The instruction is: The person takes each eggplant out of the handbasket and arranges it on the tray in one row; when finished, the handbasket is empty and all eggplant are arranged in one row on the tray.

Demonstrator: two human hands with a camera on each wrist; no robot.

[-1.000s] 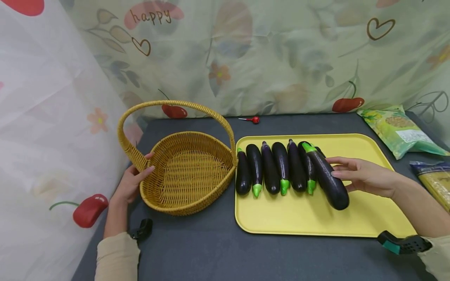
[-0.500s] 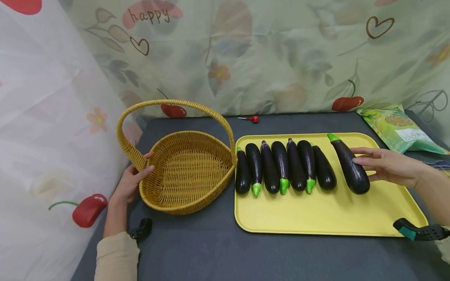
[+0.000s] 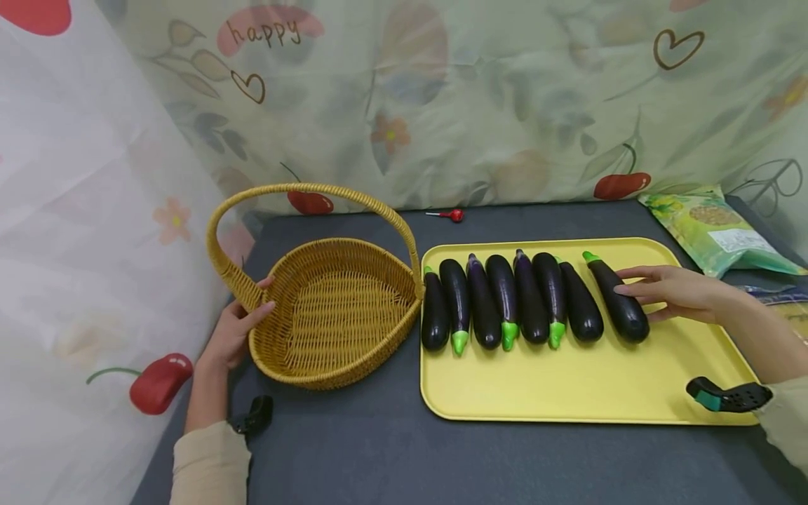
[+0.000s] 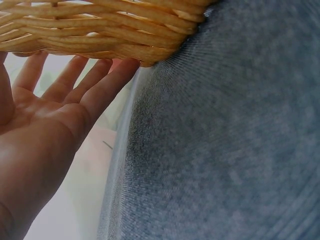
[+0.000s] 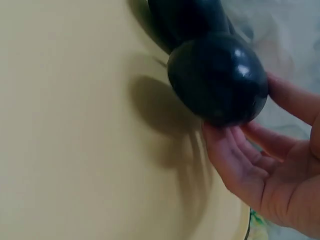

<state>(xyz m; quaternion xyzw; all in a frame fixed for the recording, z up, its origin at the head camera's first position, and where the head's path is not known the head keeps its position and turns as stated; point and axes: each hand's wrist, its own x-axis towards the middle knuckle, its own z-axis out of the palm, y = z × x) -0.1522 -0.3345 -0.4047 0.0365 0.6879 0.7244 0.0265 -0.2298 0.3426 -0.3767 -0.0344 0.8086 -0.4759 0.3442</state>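
Note:
My right hand (image 3: 682, 291) grips a dark purple eggplant (image 3: 621, 301) by its right side, green stem pointing away from me. It is held low over the yellow tray (image 3: 536, 393), right of a row of several similar eggplants (image 3: 503, 291). In the right wrist view the eggplant's round end (image 5: 220, 80) sits between thumb and fingers, its shadow cast on the tray. At the left, my left hand (image 3: 230, 333) holds the side of a wicker basket (image 3: 344, 375), thumb over the rim. The left wrist view shows fingertips (image 4: 127, 70) against the basket's outer weave (image 4: 90, 30).
Bare wicker shows inside the basket, and its tall arched handle (image 3: 328, 188) rises above it. A red lollipop (image 3: 456, 215) lies behind the tray. Two food packets, one green (image 3: 719, 231) and one yellowish (image 3: 792, 308), lie at the right. A patterned curtain hangs behind.
My right hand has carried the eggplant right, away from overlapping the row, then slightly back left and lower beside the last one. My left hand stays on the basket.

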